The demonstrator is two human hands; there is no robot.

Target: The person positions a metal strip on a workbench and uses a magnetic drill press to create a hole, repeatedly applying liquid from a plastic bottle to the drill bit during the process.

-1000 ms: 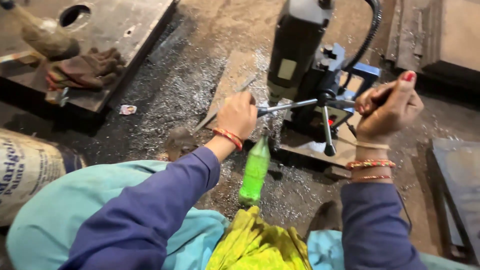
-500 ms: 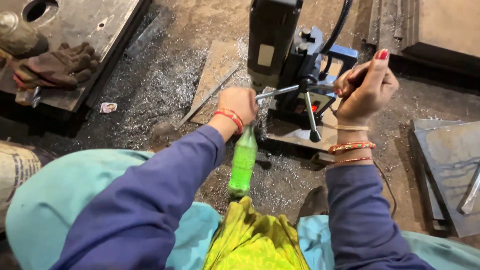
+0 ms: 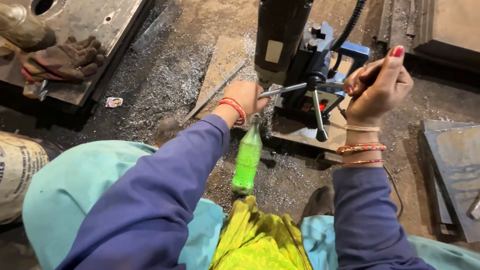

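Observation:
A dark magnetic drill [image 3: 280, 35] with a blue base [image 3: 350, 52] stands on a metal plate [image 3: 225, 62] on the floor. Its feed handle has three thin spokes [image 3: 318, 112]. My left hand [image 3: 247, 97] is closed around the end of the left spoke. My right hand [image 3: 377, 87] grips the right spoke, thumb raised. A green plastic bottle [image 3: 247, 160] stands upright on the floor just below my left hand, between my arms.
Metal shavings [image 3: 165, 80] cover the floor around the drill. Worn gloves [image 3: 62, 60] lie on a thick steel plate [image 3: 110, 25] at the upper left. More steel plates [image 3: 450, 165] lie at the right. A printed sack [image 3: 17, 170] sits at the left.
Both hands stay on the handle spokes. The view has shifted a little, so the drill and hands sit slightly higher in the frame.

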